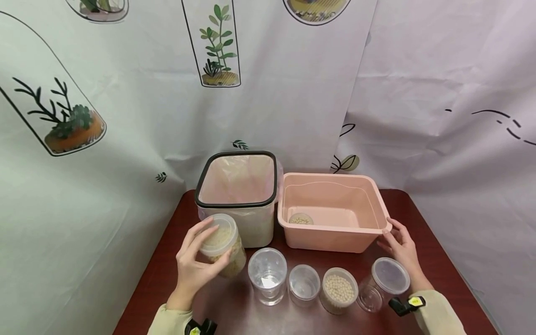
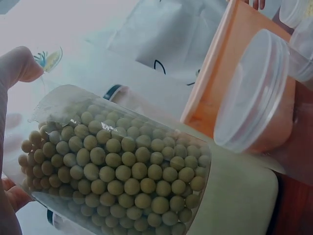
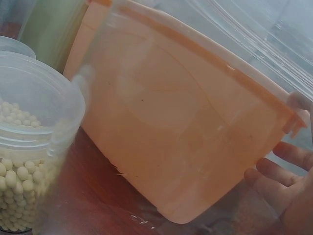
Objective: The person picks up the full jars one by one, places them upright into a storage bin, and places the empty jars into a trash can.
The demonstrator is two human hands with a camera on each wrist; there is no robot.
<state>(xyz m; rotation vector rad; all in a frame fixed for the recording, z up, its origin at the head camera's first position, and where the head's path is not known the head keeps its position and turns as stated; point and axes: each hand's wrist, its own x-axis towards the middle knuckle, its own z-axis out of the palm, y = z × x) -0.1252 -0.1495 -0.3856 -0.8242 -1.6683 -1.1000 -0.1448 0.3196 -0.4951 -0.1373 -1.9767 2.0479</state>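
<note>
My left hand grips a lidded clear jar around its upper part, holding it tilted in front of the bin. In the left wrist view, round olive-green pea-like balls fill much of this jar. My right hand holds the front right corner of the pink basin; one finger lies at the rim and other fingertips touch the outer wall in the right wrist view. Inside the basin, at its left, sits a small container of beige pieces.
Along the front stand a tall clear container, a smaller clear cup, a jar of cream balls and a clear lidded jar. A plant-print sheet hangs behind the dark red table.
</note>
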